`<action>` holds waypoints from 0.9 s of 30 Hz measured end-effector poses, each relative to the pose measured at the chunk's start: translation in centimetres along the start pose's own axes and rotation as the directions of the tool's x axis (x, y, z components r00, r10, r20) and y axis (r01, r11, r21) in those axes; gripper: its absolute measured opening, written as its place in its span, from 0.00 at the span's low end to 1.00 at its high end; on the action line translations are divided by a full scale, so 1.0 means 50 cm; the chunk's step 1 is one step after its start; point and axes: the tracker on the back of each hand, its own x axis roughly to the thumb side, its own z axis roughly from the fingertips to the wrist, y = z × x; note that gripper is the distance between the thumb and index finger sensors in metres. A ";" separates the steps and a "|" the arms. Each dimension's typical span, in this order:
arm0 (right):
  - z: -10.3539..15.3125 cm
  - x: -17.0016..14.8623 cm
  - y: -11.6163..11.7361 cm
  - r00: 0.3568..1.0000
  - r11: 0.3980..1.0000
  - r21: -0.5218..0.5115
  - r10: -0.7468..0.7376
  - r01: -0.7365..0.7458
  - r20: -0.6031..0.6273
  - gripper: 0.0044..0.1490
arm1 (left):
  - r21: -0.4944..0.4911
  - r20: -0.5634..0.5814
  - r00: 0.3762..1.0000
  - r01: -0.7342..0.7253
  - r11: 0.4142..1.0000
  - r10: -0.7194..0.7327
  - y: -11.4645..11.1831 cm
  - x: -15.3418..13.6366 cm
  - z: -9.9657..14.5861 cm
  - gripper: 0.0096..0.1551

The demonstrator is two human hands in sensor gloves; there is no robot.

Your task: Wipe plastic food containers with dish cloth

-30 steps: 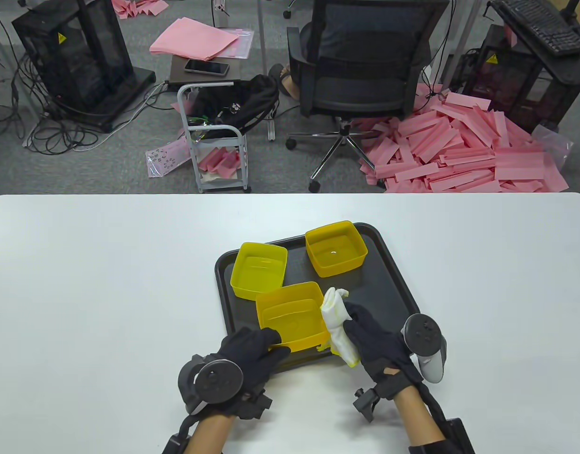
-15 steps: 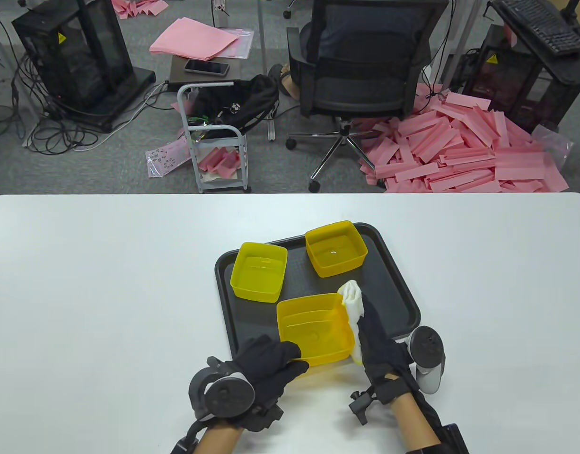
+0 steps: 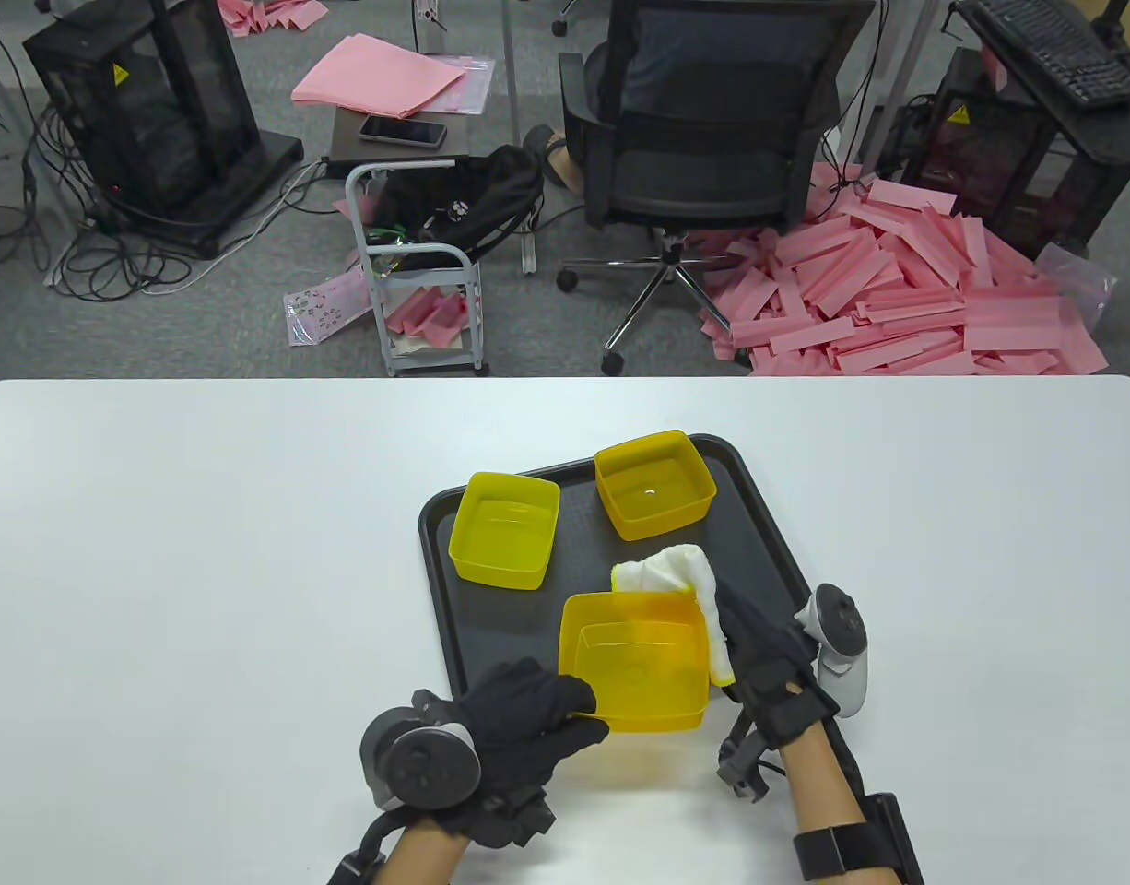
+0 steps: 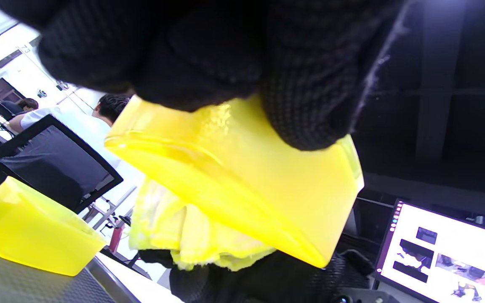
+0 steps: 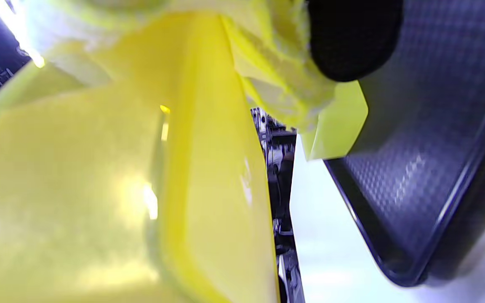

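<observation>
- Yellow translucent plastic, table view: I gripped the near container with my left hand, thumb and fingers pinching its near-left rim, and held it over the near edge of the black tray. My right hand pressed the white dish cloth against the container's right wall, the cloth folding over the far-right corner. My fingers were curled round the cloth. Two more yellow containers, the left one and the right one, stood apart on the tray's far half.
- Left wrist view: my gloved fingers clamped the rim of the held container, which hung tilted in the air. The cloth lay bunched against its far side. One waiting container sat on the tray.
- Right wrist view: the container wall filled the frame, with the cloth trapped between it and a gloved fingertip. The tray's rim lay below.
- Risk, as I judged it: the container was held only by a pinch at one corner, so hard sideways pressure from the cloth could twist it out of my grip or drop it onto the tray. A loose fold of cloth could also snag on the corner.
</observation>
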 end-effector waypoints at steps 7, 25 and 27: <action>0.013 -0.030 -0.009 0.983 0.979 0.094 -0.182 0.182 -0.002 0.37 | -0.064 0.044 0.998 -0.047 0.997 0.050 -0.015 0.010 -0.003 0.22; 0.015 -0.054 0.039 0.927 0.888 0.266 -0.365 0.376 -0.090 0.38 | -0.089 0.090 0.968 -0.225 0.970 0.233 -0.032 0.039 -0.008 0.23; 0.013 -0.057 0.048 0.910 0.868 0.274 -0.400 0.415 -0.109 0.40 | -0.090 0.095 0.968 -0.225 0.970 0.233 -0.032 0.041 -0.008 0.23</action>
